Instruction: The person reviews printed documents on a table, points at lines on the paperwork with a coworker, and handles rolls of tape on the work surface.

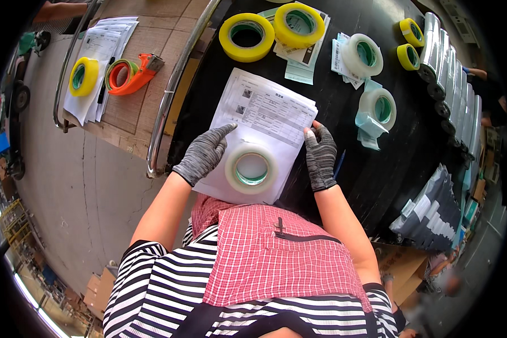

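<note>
A stack of printed sheets (265,121) lies in front of me on the black table. On its lower part rests a wide roll of clear tape (228,169) with a green-lined core. My left hand (204,152), in a grey glove with bare fingertips, is open over the stack's left side, index finger stretched onto the top page. At the right edge, my gloved right hand (321,158) has its thumb on the papers and the fingers close beside it, pinching the margin. A blue pen (339,163) lies by that hand.
Yellow tape rolls (247,37) and clear rolls (362,55) sit on slips farther back. Silver wrapped rolls (434,45) line the right side, above grey plastic bags (428,211). Left, beyond a metal rail (166,96), a cart holds papers and an orange tape dispenser (138,79).
</note>
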`<control>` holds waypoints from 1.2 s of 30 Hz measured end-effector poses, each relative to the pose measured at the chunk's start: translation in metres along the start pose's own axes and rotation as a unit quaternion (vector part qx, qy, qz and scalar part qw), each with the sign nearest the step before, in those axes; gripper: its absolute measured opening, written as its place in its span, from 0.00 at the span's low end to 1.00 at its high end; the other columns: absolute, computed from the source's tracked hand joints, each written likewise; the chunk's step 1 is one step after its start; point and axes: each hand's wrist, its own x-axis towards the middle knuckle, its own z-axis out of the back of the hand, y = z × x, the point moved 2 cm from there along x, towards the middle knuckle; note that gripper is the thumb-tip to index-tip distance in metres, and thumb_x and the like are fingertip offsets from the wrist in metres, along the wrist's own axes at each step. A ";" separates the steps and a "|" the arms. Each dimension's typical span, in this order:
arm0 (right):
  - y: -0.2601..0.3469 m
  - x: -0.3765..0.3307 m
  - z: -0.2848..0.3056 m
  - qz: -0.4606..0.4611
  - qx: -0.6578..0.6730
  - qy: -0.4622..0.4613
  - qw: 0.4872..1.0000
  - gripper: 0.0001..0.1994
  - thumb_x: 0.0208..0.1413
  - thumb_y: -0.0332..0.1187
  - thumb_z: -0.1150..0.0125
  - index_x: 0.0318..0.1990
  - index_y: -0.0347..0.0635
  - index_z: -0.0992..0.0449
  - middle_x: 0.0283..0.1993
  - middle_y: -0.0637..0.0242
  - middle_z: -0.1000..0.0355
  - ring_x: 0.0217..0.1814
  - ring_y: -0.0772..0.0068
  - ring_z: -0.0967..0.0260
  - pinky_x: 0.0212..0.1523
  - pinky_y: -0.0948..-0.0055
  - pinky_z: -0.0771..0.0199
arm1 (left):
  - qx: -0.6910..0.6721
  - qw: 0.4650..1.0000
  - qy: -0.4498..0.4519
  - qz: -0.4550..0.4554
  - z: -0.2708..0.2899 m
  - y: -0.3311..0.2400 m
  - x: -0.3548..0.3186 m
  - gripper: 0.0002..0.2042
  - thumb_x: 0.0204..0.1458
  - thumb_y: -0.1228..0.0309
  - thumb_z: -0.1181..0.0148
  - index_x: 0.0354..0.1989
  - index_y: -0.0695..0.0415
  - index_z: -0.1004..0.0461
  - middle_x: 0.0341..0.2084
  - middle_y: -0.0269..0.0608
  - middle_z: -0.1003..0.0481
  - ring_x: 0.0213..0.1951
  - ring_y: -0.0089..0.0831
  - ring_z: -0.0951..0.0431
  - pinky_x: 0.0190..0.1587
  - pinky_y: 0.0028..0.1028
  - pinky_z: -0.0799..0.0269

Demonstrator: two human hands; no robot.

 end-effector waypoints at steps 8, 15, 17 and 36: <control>0.016 -0.008 -0.002 0.012 0.096 -0.016 0.995 0.16 0.60 0.32 0.34 0.52 0.33 0.25 0.45 0.64 0.25 0.44 0.76 0.30 0.48 0.76 0.28 | 0.016 0.999 -0.023 -0.020 -0.001 0.003 0.000 0.21 0.59 0.78 0.48 0.62 0.53 0.28 0.46 0.53 0.22 0.46 0.41 0.21 0.54 0.32 0.27; 0.013 0.004 0.004 -0.025 -0.023 -0.026 0.999 0.13 0.56 0.36 0.30 0.40 0.36 0.23 0.35 0.63 0.24 0.36 0.72 0.29 0.41 0.70 0.27 | 0.006 1.000 -0.015 -0.009 -0.002 0.005 0.001 0.22 0.59 0.79 0.48 0.62 0.53 0.28 0.42 0.51 0.22 0.41 0.37 0.22 0.51 0.30 0.27; 0.011 0.008 0.002 -0.042 -0.032 -0.008 0.999 0.14 0.56 0.39 0.30 0.37 0.36 0.22 0.31 0.60 0.23 0.33 0.69 0.28 0.40 0.67 0.27 | 0.008 1.000 -0.018 -0.010 -0.004 0.009 0.001 0.22 0.59 0.79 0.48 0.62 0.53 0.28 0.40 0.50 0.23 0.40 0.36 0.23 0.50 0.29 0.27; 0.068 -0.086 0.033 0.302 0.030 0.313 0.900 0.12 0.49 0.20 0.35 0.41 0.43 0.23 0.45 0.63 0.23 0.48 0.62 0.26 0.51 0.64 0.25 | -0.243 0.960 -0.132 0.050 -0.001 0.029 -0.005 0.32 0.57 0.82 0.42 0.72 0.55 0.41 0.43 0.30 0.31 0.38 0.15 0.33 0.50 0.15 0.34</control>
